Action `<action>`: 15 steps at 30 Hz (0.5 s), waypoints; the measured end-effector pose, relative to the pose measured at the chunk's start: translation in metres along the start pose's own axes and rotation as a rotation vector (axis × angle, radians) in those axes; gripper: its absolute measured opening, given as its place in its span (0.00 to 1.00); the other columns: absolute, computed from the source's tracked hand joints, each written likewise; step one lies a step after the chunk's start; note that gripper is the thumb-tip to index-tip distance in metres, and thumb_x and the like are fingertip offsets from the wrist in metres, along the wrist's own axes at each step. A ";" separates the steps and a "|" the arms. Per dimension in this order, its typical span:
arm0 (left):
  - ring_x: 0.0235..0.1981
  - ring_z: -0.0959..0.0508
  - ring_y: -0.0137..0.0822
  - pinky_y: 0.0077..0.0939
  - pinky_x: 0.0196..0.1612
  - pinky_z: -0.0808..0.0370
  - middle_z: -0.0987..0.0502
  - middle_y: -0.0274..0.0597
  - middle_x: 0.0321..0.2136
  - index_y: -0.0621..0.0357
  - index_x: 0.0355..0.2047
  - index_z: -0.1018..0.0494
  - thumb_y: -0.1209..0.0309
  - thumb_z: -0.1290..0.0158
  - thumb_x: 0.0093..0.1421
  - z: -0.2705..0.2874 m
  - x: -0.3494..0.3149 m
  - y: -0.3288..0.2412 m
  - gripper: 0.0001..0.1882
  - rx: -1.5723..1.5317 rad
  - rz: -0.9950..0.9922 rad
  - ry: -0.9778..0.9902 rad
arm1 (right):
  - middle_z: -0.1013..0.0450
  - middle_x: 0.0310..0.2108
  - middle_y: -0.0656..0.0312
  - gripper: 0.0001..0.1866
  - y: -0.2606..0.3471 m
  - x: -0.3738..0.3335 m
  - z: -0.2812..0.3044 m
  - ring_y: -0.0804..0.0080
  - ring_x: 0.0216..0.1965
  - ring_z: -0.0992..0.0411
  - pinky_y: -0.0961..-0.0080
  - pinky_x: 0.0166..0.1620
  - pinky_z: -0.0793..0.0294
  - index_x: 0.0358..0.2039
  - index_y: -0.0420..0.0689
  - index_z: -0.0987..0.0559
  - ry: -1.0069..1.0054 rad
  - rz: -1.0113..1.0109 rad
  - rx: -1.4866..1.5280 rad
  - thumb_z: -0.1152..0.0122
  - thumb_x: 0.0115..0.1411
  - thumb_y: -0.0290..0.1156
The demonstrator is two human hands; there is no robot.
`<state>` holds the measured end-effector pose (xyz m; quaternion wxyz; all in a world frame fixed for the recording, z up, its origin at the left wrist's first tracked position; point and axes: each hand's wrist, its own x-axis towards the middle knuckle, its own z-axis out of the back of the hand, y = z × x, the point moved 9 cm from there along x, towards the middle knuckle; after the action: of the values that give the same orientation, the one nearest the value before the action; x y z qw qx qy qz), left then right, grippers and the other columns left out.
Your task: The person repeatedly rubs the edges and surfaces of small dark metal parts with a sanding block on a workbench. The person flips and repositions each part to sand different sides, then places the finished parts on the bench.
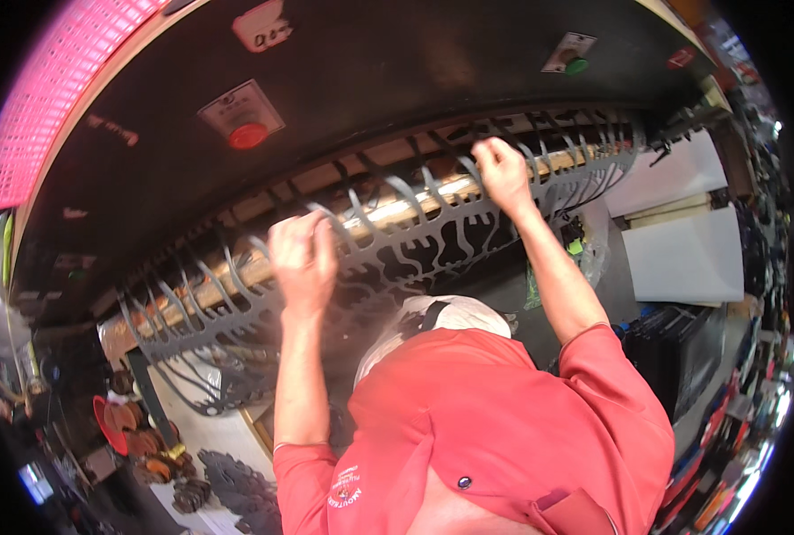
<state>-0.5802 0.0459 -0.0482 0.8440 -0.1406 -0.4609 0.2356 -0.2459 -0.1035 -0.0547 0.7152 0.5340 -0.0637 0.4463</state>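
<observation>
A long dark grey sheet (384, 241), cut through with rows of curved openings, drapes over a pale wooden edge (455, 186) in front of me. Its narrow strips cross the wood, and the lower part hangs toward my body. My left hand (301, 254) is closed, its curled fingers pinching a strip of the sheet left of the middle. Farther right, my right hand (504, 176) is also closed on a strip by the wood, thumb and fingers together. The fingertips of both hands are partly hidden.
Beyond the wood stands a dark machine panel with a red button (248, 135) and a green button (575, 66). A pink basket (53, 94) is at far left. White sheets (687, 259) and a black stack (678, 357) lie right; dark cut pieces (236, 486) lie lower left.
</observation>
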 end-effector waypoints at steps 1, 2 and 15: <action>0.44 0.20 0.47 0.42 0.50 0.23 0.17 0.45 0.39 0.57 0.46 0.18 0.75 0.35 0.62 -0.014 -0.003 -0.005 0.12 -0.114 0.059 0.040 | 0.23 0.26 0.59 0.07 0.030 -0.017 -0.008 0.67 0.26 0.25 0.73 0.31 0.31 0.30 0.42 0.20 -0.076 0.339 -0.156 0.34 0.65 0.28; 0.45 0.20 0.47 0.43 0.50 0.24 0.18 0.45 0.41 0.57 0.46 0.18 0.73 0.34 0.62 -0.027 -0.005 -0.009 0.12 -0.035 0.098 0.070 | 0.25 0.26 0.59 0.05 0.031 -0.026 -0.023 0.59 0.27 0.26 0.67 0.33 0.32 0.29 0.44 0.20 0.043 0.400 -0.332 0.31 0.61 0.25; 0.39 0.21 0.45 0.42 0.45 0.28 0.18 0.40 0.35 0.57 0.35 0.17 0.68 0.36 0.64 -0.052 -0.010 -0.014 0.06 0.183 0.130 0.080 | 0.21 0.29 0.63 0.04 0.015 -0.026 -0.029 0.62 0.27 0.24 0.67 0.37 0.31 0.32 0.45 0.17 0.114 0.319 -0.282 0.30 0.64 0.29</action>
<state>-0.5372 0.0274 -0.0766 0.8541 -0.1019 -0.3931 0.3251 -0.2833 -0.0936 -0.0710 0.7057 0.3857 -0.1686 0.5699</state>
